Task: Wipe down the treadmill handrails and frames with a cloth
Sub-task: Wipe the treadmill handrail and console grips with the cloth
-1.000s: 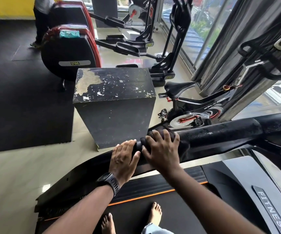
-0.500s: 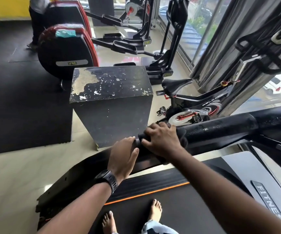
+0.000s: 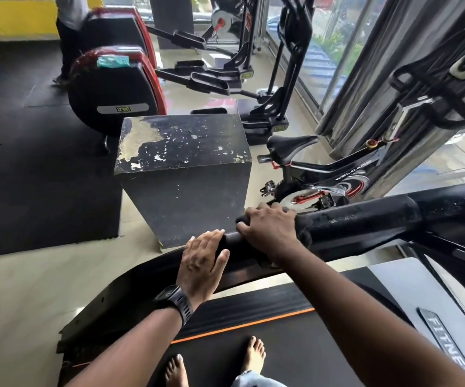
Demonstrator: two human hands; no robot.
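On scuffed gym handrail [image 3: 365,219] | R hand [image 3: 270,230] grip curled round cloth [image 3: 305,237] | L hand [image 3: 202,261] flat, empty

Daylight pours in from the windows [image 3: 337,46] up right, pretty bright, with sheen on the tiled floor [image 3: 16,289]. Wide-angle bends the edges, and the far corner looks soft.
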